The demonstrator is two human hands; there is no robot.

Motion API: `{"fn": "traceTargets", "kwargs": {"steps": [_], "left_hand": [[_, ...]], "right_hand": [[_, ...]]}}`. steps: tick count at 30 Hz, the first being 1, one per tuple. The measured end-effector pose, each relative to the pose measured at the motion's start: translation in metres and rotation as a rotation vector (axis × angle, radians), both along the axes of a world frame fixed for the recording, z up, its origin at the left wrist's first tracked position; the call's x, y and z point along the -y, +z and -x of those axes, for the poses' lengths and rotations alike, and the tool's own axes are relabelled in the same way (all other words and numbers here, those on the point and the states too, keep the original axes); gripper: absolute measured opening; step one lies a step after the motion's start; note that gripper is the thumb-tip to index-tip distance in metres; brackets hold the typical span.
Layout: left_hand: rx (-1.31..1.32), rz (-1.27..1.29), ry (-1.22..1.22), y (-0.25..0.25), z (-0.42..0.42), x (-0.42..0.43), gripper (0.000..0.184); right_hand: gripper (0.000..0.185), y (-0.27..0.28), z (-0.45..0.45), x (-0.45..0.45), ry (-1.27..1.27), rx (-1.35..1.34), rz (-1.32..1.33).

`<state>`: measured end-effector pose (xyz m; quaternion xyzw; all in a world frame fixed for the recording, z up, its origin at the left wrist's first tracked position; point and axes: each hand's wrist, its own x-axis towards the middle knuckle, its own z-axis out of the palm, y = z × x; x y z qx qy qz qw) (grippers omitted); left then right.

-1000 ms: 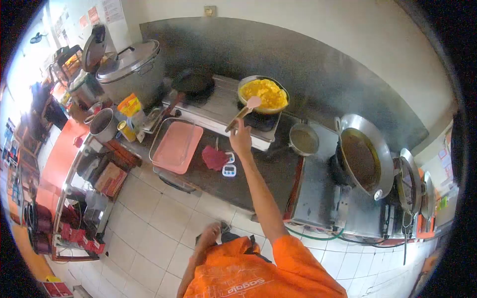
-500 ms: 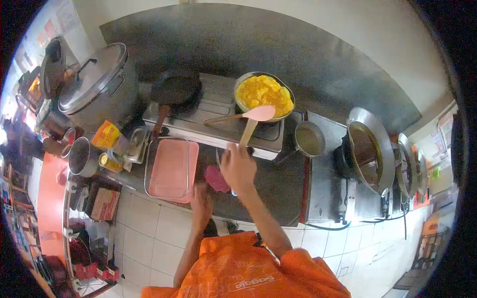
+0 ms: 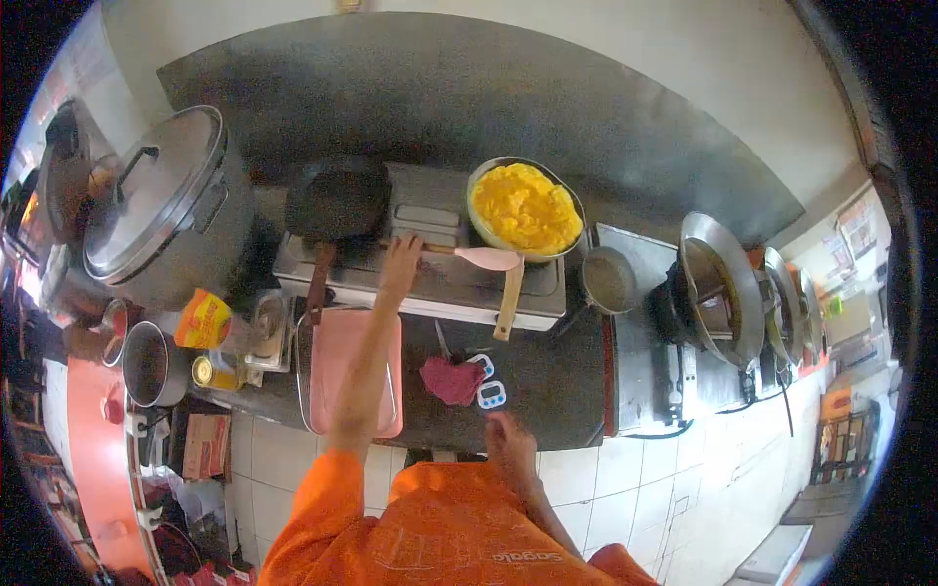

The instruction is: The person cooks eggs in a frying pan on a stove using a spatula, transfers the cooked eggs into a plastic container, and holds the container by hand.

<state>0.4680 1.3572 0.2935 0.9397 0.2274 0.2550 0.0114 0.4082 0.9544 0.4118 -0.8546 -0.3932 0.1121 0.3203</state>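
My left hand reaches over the stove, its fingers closed on the wooden handle of a pink spatula. The spatula's head lies against the near rim of a pan of yellow egg, across the base of the pan's light wooden handle. Low at the counter's front edge, my right hand has its fingers curled together, with no object visible in them. Just beyond it are a white timer, a second timer and a dark red cloth.
A dark pan sits on the left burner. Under my left forearm is a pink tray with a clear container on it. A large lidded pot stands left; a small pot and a wok are right.
My left hand has risen from the counter's edge to the spatula handle. My right hand has let go of the pan's handle and drawn back to the counter's edge. The view has shifted.
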Motion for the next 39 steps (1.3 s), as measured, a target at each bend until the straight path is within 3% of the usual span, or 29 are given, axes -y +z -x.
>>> {"fn": "traceTargets", "kwargs": {"steps": [1, 4, 6, 7, 8, 9, 10, 13, 15, 16, 18, 21, 25, 27, 28, 30, 32, 34, 38, 39], "left_hand": [[0.059, 0.012, 0.027, 0.043, 0.012, 0.017, 0.041], [0.052, -0.02, 0.081, 0.012, 0.014, 0.019, 0.039], [0.29, 0.071, 0.068, 0.098, 0.041, 0.078, 0.03], [0.186, 0.077, 0.014, 0.085, 0.035, 0.087, 0.028], [0.244, 0.254, -0.001, 0.118, 0.045, 0.117, 0.025], [0.301, 0.378, -0.22, 0.148, 0.063, 0.142, 0.025], [0.326, 0.476, -0.204, 0.155, 0.06, 0.167, 0.028], [0.382, 0.667, -0.193, 0.171, 0.051, 0.218, 0.029], [0.482, 0.668, -0.15, 0.171, 0.041, 0.237, 0.03], [0.566, 0.621, -0.103, 0.167, 0.036, 0.244, 0.031], [0.426, 0.731, -0.076, 0.149, 0.015, 0.251, 0.035], [0.473, 0.746, -0.208, 0.151, 0.006, 0.284, 0.027], [0.619, 0.856, -0.441, 0.165, 0.002, 0.285, 0.044], [0.66, 0.943, -0.587, 0.174, 0.004, 0.292, 0.056], [0.651, 0.97, -0.677, 0.177, 0.007, 0.293, 0.058], [0.636, 1.013, -0.813, 0.18, 0.009, 0.295, 0.062], [0.551, 0.806, -0.587, 0.172, 0.019, 0.281, 0.061], [0.627, 0.693, -0.211, 0.137, 0.013, 0.269, 0.051], [0.679, 0.763, 0.041, 0.084, -0.02, 0.226, 0.028], [0.606, 1.013, 0.005, 0.079, -0.026, 0.219, 0.028]], "right_hand": [[0.01, -0.003, -0.001, 0.002, -0.023, 0.01, -0.026], [0.009, -0.009, -0.004, -0.009, -0.001, -0.031, -0.106], [0.009, 0.004, -0.006, -0.019, -0.056, -0.1, -0.185], [0.012, 0.01, -0.012, -0.023, -0.086, -0.058, -0.008], [0.016, 0.019, -0.014, -0.027, -0.119, -0.015, -0.082], [0.019, 0.023, -0.018, -0.039, -0.096, 0.01, -0.16], [0.025, 0.011, -0.032, -0.04, -0.087, 0.12, -0.147], [0.043, -0.003, -0.06, -0.05, -0.054, -0.127, -0.345], [0.046, 0.039, -0.05, -0.078, -0.146, -0.862, -0.648], [0.047, 0.035, -0.063, -0.076, -0.149, -0.973, -0.707], [0.048, 0.028, -0.084, -0.067, -0.182, -1.099, -0.785], [0.048, 0.014, -0.085, -0.036, -0.278, -0.797, -0.717], [0.047, 0.017, -0.103, -0.016, -0.344, -0.31, -0.537], [0.047, 0.075, -0.116, -0.038, -0.301, -0.21, -0.307], [0.044, 0.086, -0.131, -0.035, -0.34, -0.42, -0.277], [0.048, 0.085, -0.176, -0.022, -0.386, 0.288, 0.036], [0.043, 0.127, -0.218, -0.03, -0.222, 0.27, 0.032], [0.033, 0.162, -0.246, -0.037, -0.243, 0.58, 0.195], [0.028, 0.22, -0.319, -0.068, 0.191, 0.798, 0.558], [0.03, 0.224, -0.335, -0.08, 0.262, 0.822, 0.629]]}}
